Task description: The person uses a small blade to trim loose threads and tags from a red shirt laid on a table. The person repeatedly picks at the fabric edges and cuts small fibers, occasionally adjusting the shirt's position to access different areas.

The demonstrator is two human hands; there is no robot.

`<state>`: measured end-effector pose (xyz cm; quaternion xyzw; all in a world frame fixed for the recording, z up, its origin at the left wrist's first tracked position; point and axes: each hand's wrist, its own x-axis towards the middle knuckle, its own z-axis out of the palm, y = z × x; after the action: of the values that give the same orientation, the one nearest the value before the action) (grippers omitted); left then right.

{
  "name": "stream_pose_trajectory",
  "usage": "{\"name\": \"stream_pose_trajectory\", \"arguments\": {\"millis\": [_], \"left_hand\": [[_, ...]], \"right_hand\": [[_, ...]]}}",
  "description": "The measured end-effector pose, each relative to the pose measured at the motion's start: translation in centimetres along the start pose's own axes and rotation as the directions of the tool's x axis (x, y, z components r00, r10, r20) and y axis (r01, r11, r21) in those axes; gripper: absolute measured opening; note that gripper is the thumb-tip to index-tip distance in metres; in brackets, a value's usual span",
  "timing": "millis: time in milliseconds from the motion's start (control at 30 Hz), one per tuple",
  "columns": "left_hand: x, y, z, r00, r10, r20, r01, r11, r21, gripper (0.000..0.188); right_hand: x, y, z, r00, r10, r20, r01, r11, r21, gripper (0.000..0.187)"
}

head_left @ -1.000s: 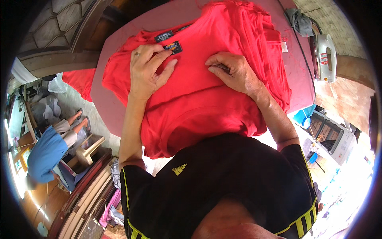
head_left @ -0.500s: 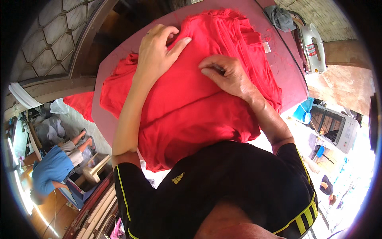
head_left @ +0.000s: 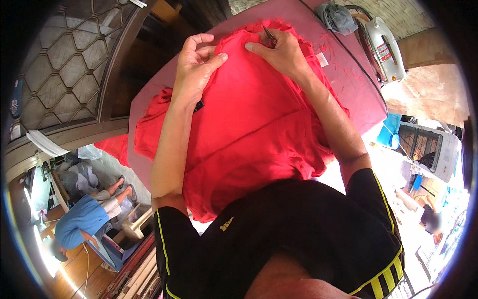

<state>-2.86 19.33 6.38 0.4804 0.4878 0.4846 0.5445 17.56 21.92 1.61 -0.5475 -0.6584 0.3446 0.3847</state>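
A pile of red cloth with frayed, thready edges lies over a dusky pink padded table and reaches down to my body. At its far left edge my left hand pinches the red fabric between thumb and fingers. My right hand is at the far edge, its thumb on the cloth. Tucked in its curled fingers are small dark thread snips, their pointed tips sticking out and the rest hidden. Beside my left wrist a small black label shows on the cloth; a white tag pokes out at the right.
The pink table has loose red threads on its right side. A white iron stands at the far right beside a grey rag. A metal lattice gate borders the left. A person in blue works at lower left.
My right hand has reached forward to the cloth's far edge, and the snips' tips have come into sight. My left hand has shifted slightly down, its thumb now at the fabric edge.
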Motion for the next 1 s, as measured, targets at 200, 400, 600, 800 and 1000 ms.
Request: {"name": "stream_pose_trajectory", "arguments": {"millis": [200,400,600,800,1000], "left_hand": [[-4.2,2.4,-0.1,0.998,0.056,0.032,-0.056,0.998,-0.021,0.046],[-14.7,1.6,1.3,0.898,0.420,0.134,-0.409,0.681,0.607,0.049],[-19.3,-4.4,4.6,0.784,0.529,0.324,-0.528,0.293,0.798,0.048],[-23.6,-8.8,6.0,0.760,0.617,0.202,-0.476,0.318,0.820,0.029],[-27.5,-10.9,7.1,0.772,0.631,0.068,-0.414,0.420,0.808,0.027]], "right_hand": [[-4.1,-3.9,-2.7,0.991,-0.025,0.131,-0.035,0.898,0.438,0.022],[-12.2,-3.5,-4.4,0.897,-0.244,0.370,0.052,0.887,0.458,0.017],[-17.4,-0.9,-2.9,0.878,-0.239,0.413,0.054,0.910,0.412,0.015],[-19.7,0.4,-3.8,0.799,-0.314,0.512,0.224,0.947,0.229,0.020],[-21.7,0.7,-5.2,0.683,-0.345,0.644,0.293,0.937,0.191,0.044]]}}
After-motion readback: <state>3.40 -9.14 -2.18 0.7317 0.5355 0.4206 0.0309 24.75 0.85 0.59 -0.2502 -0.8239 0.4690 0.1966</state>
